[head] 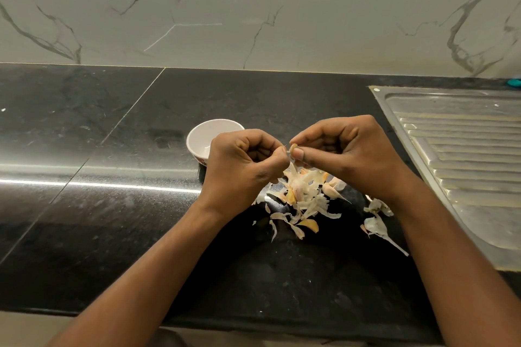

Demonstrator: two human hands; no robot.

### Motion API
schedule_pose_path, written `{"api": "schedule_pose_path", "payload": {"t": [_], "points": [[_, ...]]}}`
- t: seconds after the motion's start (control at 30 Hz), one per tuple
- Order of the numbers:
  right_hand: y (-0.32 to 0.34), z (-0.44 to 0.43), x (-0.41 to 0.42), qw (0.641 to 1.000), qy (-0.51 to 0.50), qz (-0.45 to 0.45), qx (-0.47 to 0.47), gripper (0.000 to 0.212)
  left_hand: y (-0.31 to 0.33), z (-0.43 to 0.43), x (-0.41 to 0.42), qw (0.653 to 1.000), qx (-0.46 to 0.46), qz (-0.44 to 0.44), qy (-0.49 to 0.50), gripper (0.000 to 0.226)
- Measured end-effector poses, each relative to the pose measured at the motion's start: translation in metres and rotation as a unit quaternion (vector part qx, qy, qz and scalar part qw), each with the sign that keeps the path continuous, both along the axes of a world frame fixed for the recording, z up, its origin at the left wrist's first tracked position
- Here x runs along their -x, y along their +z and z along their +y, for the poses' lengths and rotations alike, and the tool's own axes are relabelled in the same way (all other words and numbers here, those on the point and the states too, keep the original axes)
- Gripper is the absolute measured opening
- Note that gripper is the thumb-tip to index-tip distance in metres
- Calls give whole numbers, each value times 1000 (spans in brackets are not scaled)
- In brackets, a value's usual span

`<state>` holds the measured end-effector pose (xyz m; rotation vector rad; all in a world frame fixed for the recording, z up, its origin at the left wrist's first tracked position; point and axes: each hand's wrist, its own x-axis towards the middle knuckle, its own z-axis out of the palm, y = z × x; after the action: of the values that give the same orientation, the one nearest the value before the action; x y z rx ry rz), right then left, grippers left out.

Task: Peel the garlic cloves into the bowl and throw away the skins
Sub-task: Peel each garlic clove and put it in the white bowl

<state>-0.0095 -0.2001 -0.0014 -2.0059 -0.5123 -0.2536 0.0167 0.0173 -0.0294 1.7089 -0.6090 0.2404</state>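
A small garlic clove (293,147) is held above the black counter between both hands. My right hand (344,149) pinches it with thumb and fingertips. My left hand (242,160) has its fingers curled and pinches the clove's skin at the left side. A small white bowl (203,135) stands just behind my left hand, partly hidden by it. Below the hands lies a pile of papery garlic skins and cloves (304,191). More skins and a stem piece (377,225) lie to the right.
A steel sink drainboard (462,155) takes up the counter's right side, its edge close to my right forearm. The black stone counter (98,149) stretches left. A marble wall (253,8) rises behind. A teal object (513,82) shows at the far right.
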Motion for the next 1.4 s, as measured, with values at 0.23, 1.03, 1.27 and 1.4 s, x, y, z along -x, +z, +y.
{"api": "schedule_pose_path", "payload": {"t": [0.23,1.03,1.27,1.4], "points": [[0,1,0,997,-13,-43,55,18,1,1,1,1000,5,-17,-14,6],[2,0,3,999,-16,-8,-43,14,0,0,-1,1000,-3,-5,31,12],[3,-1,2,997,-25,-12,-67,14,-1,-2,-1,999,29,15,13,5],[3,1,1,997,-30,-5,-76,16,0,-1,1,996,69,44,-42,19]]}}
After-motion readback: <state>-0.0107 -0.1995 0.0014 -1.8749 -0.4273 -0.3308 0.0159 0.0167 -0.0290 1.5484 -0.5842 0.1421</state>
